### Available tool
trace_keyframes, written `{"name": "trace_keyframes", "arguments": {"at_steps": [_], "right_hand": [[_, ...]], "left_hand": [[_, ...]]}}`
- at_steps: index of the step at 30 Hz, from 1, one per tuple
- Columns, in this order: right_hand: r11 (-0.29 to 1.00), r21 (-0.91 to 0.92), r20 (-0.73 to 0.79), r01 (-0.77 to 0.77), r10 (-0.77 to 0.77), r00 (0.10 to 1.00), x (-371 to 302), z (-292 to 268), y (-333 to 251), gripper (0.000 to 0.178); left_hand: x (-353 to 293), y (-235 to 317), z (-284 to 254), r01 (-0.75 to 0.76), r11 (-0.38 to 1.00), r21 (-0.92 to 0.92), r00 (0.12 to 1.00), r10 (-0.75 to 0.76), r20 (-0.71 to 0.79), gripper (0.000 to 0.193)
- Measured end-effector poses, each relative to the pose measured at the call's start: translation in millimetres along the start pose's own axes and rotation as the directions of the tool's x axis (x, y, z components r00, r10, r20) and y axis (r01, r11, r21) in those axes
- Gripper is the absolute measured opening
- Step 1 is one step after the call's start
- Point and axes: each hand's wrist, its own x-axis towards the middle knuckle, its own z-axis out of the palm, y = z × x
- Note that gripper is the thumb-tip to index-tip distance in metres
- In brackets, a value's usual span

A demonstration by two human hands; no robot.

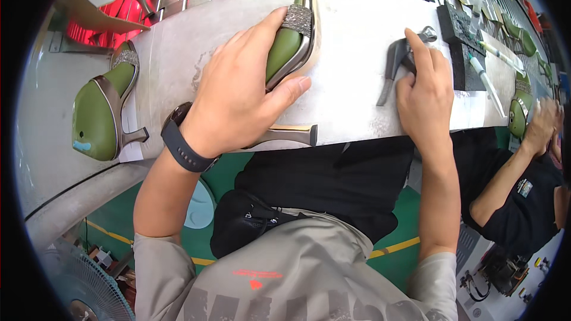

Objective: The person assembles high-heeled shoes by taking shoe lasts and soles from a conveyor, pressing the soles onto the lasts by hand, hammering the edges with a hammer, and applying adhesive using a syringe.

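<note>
The left hand (238, 92) lies clamped over a green high-heeled shoe with a glittery silver strap (287, 44), pressing it on the grey table (351, 53). The right hand (425, 92) closes its grip on dark grey metal pliers (397, 59). A second green shoe (104, 113) lies well apart at left.

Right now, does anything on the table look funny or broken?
Nothing looks broken or spilled. The left hand holds a green high-heeled shoe lying on its side on the workbench. The right hand rests on grey pliers.
</note>
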Motion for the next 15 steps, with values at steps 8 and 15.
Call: {"name": "trace_keyframes", "arguments": {"at_steps": [8,15], "right_hand": [[0.710,0.687,-0.068,0.154,-0.149,0.987,4,-32,-51,0.037],[0.404,0.914,-0.010,0.029,-0.048,0.999,11,0,-66,0.036]], "left_hand": [[5,-5,0,-0.045,0.999,-0.026,0.999,0.045,-0.001,0.085],[6,-3,-1,-0.043,0.998,-0.036,0.999,0.043,-0.001,0.088]]}}
